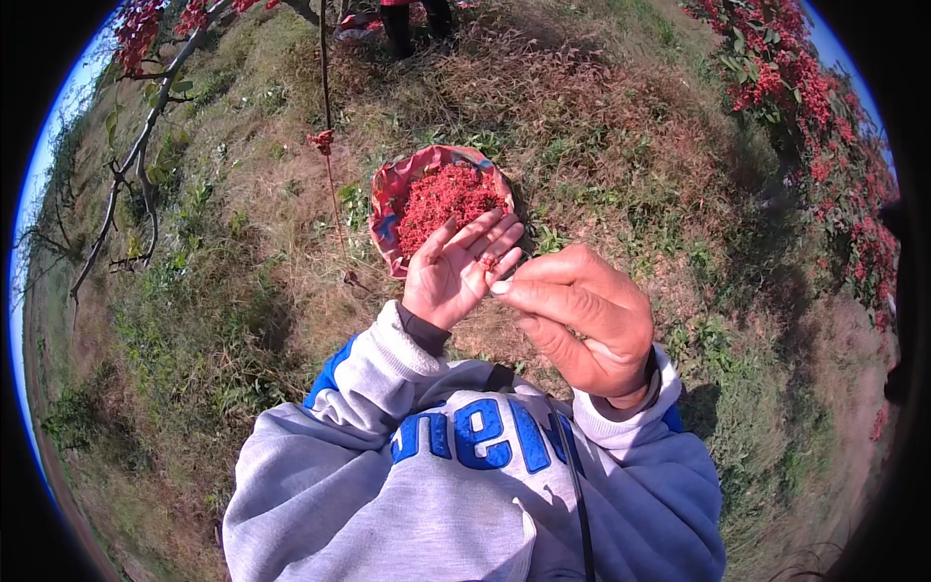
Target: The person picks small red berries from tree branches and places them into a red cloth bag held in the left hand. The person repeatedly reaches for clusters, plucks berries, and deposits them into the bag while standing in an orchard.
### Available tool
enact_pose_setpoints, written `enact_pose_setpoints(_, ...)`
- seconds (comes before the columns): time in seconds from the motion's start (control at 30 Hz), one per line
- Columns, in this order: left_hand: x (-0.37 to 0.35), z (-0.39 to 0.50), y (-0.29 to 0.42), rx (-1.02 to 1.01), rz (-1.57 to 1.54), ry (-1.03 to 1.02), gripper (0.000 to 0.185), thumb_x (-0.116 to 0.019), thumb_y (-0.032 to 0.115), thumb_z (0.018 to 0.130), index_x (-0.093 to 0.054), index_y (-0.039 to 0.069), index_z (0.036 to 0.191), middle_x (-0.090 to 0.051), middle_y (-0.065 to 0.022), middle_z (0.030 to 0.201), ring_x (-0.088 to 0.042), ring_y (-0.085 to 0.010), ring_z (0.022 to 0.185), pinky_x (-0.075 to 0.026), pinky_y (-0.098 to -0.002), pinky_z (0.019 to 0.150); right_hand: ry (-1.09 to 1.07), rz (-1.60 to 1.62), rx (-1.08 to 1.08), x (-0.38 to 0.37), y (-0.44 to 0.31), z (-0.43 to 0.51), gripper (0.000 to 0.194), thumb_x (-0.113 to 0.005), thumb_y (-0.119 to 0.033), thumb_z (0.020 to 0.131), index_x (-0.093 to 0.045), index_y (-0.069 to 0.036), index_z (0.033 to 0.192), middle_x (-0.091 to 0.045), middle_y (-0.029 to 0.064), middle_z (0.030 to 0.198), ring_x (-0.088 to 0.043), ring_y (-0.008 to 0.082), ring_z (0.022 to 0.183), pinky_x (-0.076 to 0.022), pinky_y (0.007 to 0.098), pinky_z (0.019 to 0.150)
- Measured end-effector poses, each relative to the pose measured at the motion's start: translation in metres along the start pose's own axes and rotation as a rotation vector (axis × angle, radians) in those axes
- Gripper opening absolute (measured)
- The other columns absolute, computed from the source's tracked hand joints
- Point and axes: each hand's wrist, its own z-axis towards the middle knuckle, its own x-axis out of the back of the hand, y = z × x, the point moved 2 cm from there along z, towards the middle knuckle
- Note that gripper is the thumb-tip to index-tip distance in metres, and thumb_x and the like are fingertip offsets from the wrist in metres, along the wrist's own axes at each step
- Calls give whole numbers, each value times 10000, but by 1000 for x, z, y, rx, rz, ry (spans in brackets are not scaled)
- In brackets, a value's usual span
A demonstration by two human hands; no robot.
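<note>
My left hand (454, 273) is held palm up with its fingers extended, just in front of a red bag or lined container (385, 196). A few small reddish berries (488, 262) rest on its fingers. Close beside them is my right hand (585, 316), thumb and index finger pinched together near the left fingertips; a thin stem seems to be between them, though it is too small to tell for sure. Heaped in the container are many small red berries (451, 204), partly covered by my left fingers.
Berry-laden branches (782, 80) hang at the right. A bare branch (149, 124) reaches down at the upper left, near a thin dark upright stick or cord (325, 73). Another person's dark-clad legs (414, 25) stand at the top, beside another bag (356, 28). Grass and weeds surround the container.
</note>
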Motion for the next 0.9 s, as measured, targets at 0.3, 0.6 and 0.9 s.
enact_pose_setpoints(0.3,13,-2,-1,25,-19,-104,543,-428,344,860,-354,-35,1242,-421,-167,1243,-492,-250,1043,-413,-362,864,-135,-348,-289,-39,82,-45,132,-614,-103,707,-592,-56,828,-548,79,844,-579,248,703,-468,333,582)
enact_pose_setpoints(0.6,57,-5,5,29,509,84,406,-481,56,833,-384,53,1228,-484,-45,1162,-476,-139,1049,-401,-296,873,-71,-324,-256,-55,95,-17,125,-587,-88,739,-579,-63,862,-591,100,801,-594,261,708,-473,334,594)
enact_pose_setpoints(0.9,52,13,17,-15,1218,-49,408,-549,99,834,-413,-22,1199,-475,-111,1183,-435,-176,1112,-367,-313,929,307,-257,-252,-24,107,-13,202,-536,18,739,-565,10,938,-592,137,927,-589,273,837,-469,307,722)
